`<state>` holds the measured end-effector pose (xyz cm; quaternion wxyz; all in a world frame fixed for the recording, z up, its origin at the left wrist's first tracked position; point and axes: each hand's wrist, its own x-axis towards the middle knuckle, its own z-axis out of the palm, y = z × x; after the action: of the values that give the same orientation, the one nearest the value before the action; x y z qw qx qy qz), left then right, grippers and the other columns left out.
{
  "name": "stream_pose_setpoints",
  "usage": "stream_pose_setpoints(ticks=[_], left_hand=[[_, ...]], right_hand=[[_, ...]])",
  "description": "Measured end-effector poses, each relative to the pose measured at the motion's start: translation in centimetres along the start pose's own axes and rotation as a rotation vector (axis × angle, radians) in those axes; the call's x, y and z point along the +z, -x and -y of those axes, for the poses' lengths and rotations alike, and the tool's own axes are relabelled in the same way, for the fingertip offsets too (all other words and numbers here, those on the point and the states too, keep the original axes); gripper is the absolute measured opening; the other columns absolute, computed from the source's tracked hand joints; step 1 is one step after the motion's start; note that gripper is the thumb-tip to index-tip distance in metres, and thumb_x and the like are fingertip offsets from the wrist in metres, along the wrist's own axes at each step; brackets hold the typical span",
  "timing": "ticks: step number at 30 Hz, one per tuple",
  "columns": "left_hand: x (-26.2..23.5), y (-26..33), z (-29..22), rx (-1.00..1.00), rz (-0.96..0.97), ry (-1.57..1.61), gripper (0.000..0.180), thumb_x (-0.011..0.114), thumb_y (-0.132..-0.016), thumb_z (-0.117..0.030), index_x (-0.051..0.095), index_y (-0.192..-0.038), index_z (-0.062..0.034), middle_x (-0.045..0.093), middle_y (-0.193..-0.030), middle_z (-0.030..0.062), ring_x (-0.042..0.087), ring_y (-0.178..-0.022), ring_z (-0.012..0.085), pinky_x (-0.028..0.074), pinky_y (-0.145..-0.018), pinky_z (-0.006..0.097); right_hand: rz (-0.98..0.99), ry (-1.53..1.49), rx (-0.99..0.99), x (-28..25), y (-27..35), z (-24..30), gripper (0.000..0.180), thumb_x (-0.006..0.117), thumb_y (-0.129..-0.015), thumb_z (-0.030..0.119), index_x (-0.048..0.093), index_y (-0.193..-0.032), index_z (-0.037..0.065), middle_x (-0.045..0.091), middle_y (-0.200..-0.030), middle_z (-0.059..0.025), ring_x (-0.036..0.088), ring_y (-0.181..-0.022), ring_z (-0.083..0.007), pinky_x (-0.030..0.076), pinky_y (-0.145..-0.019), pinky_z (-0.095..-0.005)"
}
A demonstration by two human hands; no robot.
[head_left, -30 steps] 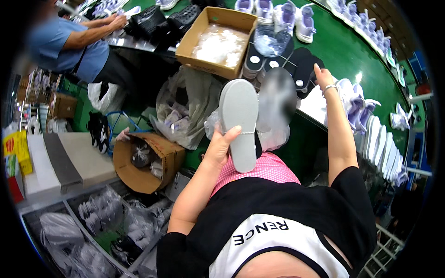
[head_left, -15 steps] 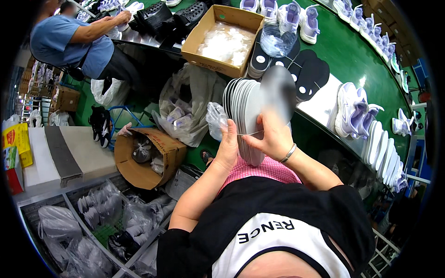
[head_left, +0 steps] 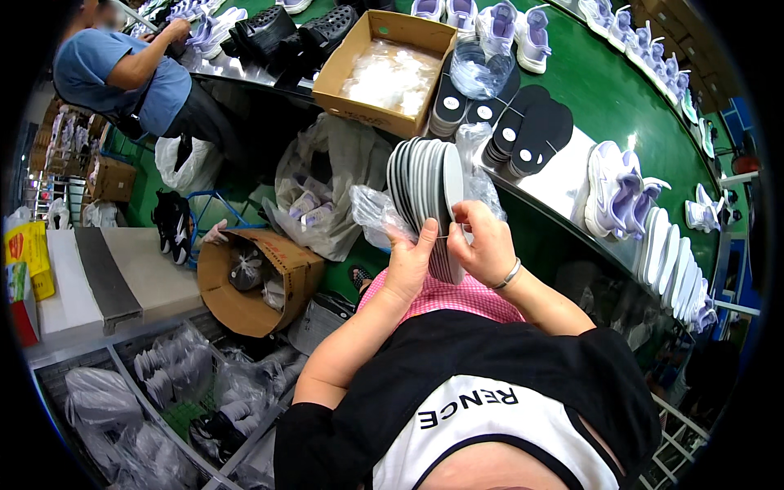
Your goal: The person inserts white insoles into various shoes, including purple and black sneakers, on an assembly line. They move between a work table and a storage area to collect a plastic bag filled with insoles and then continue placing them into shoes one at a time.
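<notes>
Upright in front of me is a stack of thin grey and white insoles (head_left: 426,184), its edges fanned toward the left. My left hand (head_left: 411,260) is closed round the lower left side of the stack, thumb pointing up along it. On the other side, my right hand (head_left: 483,245) has its fingers pinched on a thin pale band (head_left: 442,237) that crosses the stack. Clear plastic (head_left: 377,214) bulges out beside the left hand, and more clear plastic (head_left: 480,159) shows behind the stack on the right.
Banded black insoles (head_left: 541,135), a clear round tub (head_left: 482,69) and an open cardboard box (head_left: 388,73) are on the green bench. White-lilac shoes (head_left: 614,192) stand at right. A cardboard carton (head_left: 257,282) and divided bins (head_left: 171,408) lie left. A co-worker (head_left: 122,77) stands far left.
The stack has turned more edge-on, and the blurred grey-black oval at its right has gone from view. Clear plastic now shows there. My left hand has shifted slightly right and down.
</notes>
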<state>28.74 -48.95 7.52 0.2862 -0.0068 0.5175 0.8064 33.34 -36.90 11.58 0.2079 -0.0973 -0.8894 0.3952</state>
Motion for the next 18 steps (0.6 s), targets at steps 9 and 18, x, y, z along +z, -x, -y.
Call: stream_pose_setpoints(ticks=[9,18], left_hand=[[1.0,0.6,-1.3,0.004,0.039,-0.070,0.070,0.065,-0.073,-0.007,0.018,-0.125,-0.0029,0.040,-0.118,0.0131,0.045,-0.105,0.0203,0.037,-0.090,0.032],[0.1,0.2,-2.7,-0.169,0.128,0.146,0.062,0.061,-0.070,-0.010,0.030,-0.124,-0.0055,0.046,-0.112,0.0098,0.047,-0.102,0.0200,0.040,-0.088,0.033]], right_hand=[[-0.181,0.270,-0.289,-3.2,-1.4,1.3,0.012,0.058,-0.064,0.008,0.052,-0.075,0.006,0.051,-0.063,-0.0081,0.052,-0.059,-0.0241,0.040,-0.053,-0.0306],[-0.336,-0.305,0.756,-11.2,-8.6,-17.1,0.036,0.054,-0.079,0.030,0.056,-0.096,-0.001,0.056,-0.069,-0.0063,0.053,-0.057,-0.0107,0.040,-0.047,-0.0228]])
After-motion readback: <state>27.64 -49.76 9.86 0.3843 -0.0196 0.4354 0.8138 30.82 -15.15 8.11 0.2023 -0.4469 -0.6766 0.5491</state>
